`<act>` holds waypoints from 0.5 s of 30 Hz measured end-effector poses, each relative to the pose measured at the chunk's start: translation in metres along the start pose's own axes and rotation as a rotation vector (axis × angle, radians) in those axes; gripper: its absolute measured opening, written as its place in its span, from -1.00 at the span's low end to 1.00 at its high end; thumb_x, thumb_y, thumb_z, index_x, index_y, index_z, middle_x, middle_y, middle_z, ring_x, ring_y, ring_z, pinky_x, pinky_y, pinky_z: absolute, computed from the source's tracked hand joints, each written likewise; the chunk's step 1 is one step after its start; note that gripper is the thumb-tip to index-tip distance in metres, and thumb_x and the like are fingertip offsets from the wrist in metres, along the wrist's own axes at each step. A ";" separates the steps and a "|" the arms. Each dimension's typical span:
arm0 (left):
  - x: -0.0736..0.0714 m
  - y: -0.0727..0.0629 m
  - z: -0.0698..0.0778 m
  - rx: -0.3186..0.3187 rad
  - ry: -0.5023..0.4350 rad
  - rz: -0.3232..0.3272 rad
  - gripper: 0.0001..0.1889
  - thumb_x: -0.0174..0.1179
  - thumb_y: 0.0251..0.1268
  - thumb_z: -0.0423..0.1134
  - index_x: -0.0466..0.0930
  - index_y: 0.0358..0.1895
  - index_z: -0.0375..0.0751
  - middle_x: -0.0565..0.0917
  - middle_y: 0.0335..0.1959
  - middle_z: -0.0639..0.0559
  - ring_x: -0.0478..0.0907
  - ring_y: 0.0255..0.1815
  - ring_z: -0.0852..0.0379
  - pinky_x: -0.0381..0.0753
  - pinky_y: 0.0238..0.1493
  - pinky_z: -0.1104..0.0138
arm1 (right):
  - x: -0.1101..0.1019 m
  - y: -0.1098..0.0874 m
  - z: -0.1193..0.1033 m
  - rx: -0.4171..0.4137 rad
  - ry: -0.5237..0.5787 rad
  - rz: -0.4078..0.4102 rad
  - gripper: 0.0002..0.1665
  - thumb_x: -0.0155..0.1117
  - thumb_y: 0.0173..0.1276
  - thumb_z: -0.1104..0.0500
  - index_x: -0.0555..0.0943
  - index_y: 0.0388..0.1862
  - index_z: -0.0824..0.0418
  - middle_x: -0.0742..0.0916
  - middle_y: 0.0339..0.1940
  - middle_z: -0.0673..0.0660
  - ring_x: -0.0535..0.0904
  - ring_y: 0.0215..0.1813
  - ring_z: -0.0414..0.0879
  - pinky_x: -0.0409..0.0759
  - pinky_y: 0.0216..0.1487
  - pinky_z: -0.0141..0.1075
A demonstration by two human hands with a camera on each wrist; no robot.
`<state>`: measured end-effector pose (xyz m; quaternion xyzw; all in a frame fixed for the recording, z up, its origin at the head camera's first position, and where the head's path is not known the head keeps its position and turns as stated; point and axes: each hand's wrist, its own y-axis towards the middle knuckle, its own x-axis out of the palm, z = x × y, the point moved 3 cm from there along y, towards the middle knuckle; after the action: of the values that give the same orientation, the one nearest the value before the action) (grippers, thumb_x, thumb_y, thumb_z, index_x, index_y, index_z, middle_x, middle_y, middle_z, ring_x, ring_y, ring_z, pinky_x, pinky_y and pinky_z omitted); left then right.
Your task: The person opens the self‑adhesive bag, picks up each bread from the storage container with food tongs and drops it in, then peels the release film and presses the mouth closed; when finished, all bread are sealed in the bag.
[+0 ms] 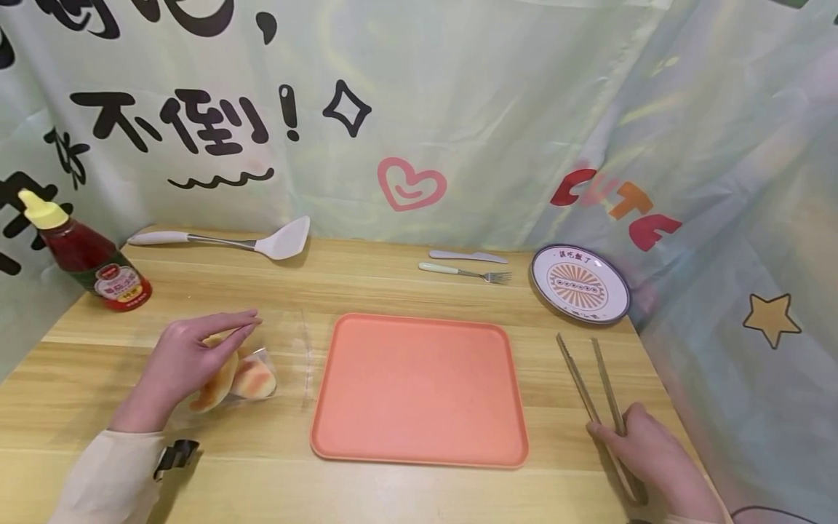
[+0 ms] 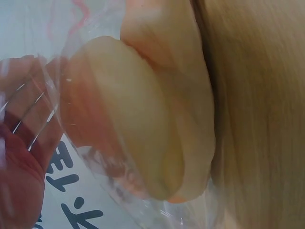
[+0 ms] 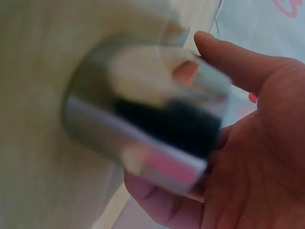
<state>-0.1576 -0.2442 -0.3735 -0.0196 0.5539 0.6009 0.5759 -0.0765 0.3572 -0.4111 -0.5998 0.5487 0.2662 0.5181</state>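
Note:
My left hand (image 1: 196,353) is over two pieces of bread (image 1: 254,378) in a clear plastic bag (image 2: 157,217) at the left of the table. Its fingers look straight, with the thumb close beneath them; in the left wrist view they show behind the film. Part of the bread is hidden under the hand in the head view. At the right, my right hand (image 1: 661,451) grips metal tongs (image 1: 609,386) near their bent end, thumb on one side and fingers on the other. The tongs' arms stand apart, tips pointing away from me, with nothing between them.
A pink tray (image 1: 419,393) lies mid-table. Behind it are a knife (image 1: 468,256) and fork (image 1: 465,272), with a patterned plate (image 1: 580,284) at the right against the cloth. A white spatula (image 1: 284,239) and sauce bottle (image 1: 98,258) are at the back left.

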 end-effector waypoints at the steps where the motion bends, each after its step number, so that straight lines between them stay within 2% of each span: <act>1: 0.000 0.000 0.000 0.005 0.001 0.001 -0.65 0.45 -0.09 -0.55 0.79 -0.16 -0.17 0.77 -0.18 -0.01 0.60 -0.18 0.48 0.57 -0.33 0.59 | 0.000 0.000 0.000 -0.002 0.001 -0.001 -0.35 0.22 0.39 -0.22 0.29 -0.37 0.35 0.42 -0.55 0.11 0.36 -0.51 -0.03 0.39 -0.51 -0.19; 4: 0.001 0.000 -0.002 0.023 0.000 0.006 -0.65 0.45 -0.10 -0.55 0.79 -0.17 -0.17 0.77 -0.19 -0.03 0.65 -0.24 0.40 0.57 -0.38 0.57 | -0.002 -0.001 0.003 0.016 0.017 -0.027 -0.30 0.20 0.37 -0.29 0.30 -0.35 0.35 0.42 -0.54 0.12 0.36 -0.49 -0.03 0.39 -0.50 -0.19; 9: 0.000 0.001 -0.002 0.034 -0.003 0.003 -0.64 0.45 -0.11 -0.56 0.79 -0.16 -0.19 0.77 -0.20 -0.03 0.66 -0.32 0.36 0.53 -0.49 0.55 | -0.019 -0.001 0.007 0.034 0.012 -0.060 -0.07 0.05 0.43 -0.36 0.34 -0.09 0.62 0.60 -0.36 0.30 0.54 -0.31 0.09 0.55 -0.32 -0.03; 11: 0.000 0.002 -0.001 0.032 0.002 -0.003 -0.64 0.45 -0.12 -0.56 0.78 -0.16 -0.19 0.77 -0.20 -0.02 0.66 -0.32 0.34 0.54 -0.48 0.54 | -0.030 -0.003 0.003 0.016 -0.007 -0.041 -0.01 -0.02 0.46 -0.35 0.31 0.06 0.68 0.65 -0.27 0.35 0.59 -0.24 0.14 0.57 -0.27 0.05; 15: -0.001 0.003 0.000 0.020 0.021 -0.017 -0.64 0.46 -0.12 -0.55 0.79 -0.16 -0.18 0.77 -0.19 0.01 0.67 -0.23 0.33 0.59 -0.39 0.54 | -0.048 -0.014 -0.016 -0.049 -0.011 0.054 -0.08 -0.04 0.48 -0.34 0.38 0.15 0.57 0.67 -0.19 0.31 0.61 -0.19 0.17 0.57 -0.29 0.04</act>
<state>-0.1591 -0.2442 -0.3711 -0.0249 0.5656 0.5904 0.5753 -0.0799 0.3594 -0.3587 -0.5960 0.5549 0.2968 0.4989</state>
